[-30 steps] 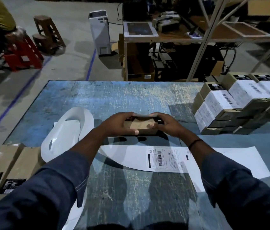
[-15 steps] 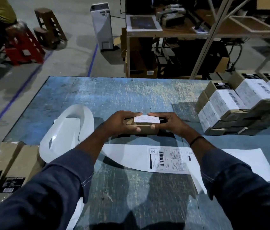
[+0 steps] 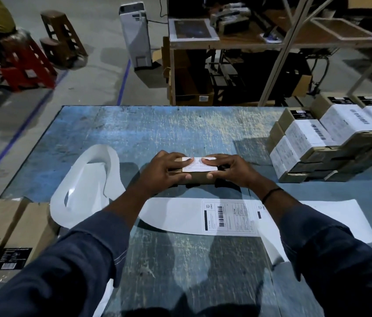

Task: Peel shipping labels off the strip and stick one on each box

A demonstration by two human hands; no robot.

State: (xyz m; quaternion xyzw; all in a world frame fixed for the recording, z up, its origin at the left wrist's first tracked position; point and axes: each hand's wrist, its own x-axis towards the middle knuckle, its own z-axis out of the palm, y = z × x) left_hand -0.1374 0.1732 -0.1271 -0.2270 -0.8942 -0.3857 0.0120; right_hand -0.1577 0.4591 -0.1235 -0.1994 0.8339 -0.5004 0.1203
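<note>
Left hand (image 3: 164,172): wrapped over the left end of the box (image 3: 197,178), thumb on the near face, fingers curled on top with their tips on the edge of the label (image 3: 200,165); likely to steady the box while the paper is pressed flat.
Right hand (image 3: 230,172): mirrors it on the right end, thumb in front, fingertips on the label's right part; two hands probably spread the pressure so no corner lifts.
Plain boxes (image 3: 9,236): lower left of the frame, lying flat side by side at the table edge, with only black printed patches, so they appear to be waiting for labels.
Strip (image 3: 176,216): lies flat across the lower middle, under both forearms, within easy reach for the following peel.
Next label (image 3: 229,217): on the strip, just nearer than the held box; another one begins at its right, half hidden by the right wrist.
Box: centre of the frame, resting on the table (image 3: 157,129) as far as can be told, label facing up.
Spent backing (image 3: 84,179): bare white loop curling left of centre, close beside the left forearm; it could snag a sleeve.
Labelled boxes (image 3: 313,143): stacked in stepped rows at the right edge, white labels up, well apart from the plain ones, which keeps done and undone sorted.
Rack (image 3: 226,42): beyond the table, upper right, cluttered.
White machine (image 3: 136,35): upper middle, on the floor.
Red stool (image 3: 27,65): upper left.
</note>
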